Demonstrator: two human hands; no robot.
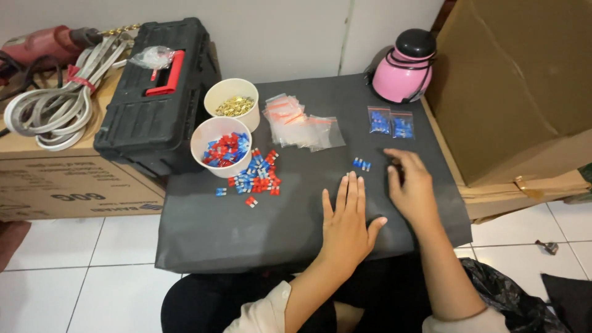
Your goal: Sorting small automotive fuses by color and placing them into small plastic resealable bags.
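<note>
Sorting small connectors on a dark mat

Left hand (346, 219) lies flat, fingers together; right hand (412, 185) curls loosely, empty, blue connectors (362, 164) at its ten o'clock (likely picked next).

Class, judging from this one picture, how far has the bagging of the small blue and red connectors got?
Done: two small filled bags of blue pieces lie at the mat's far right. In hand: the left hand lies flat beside two loose blue pieces; the right hand rests fingertips-down on the mat. Left: a loose red-and-blue pile, a full cup, and empty bags.
</note>
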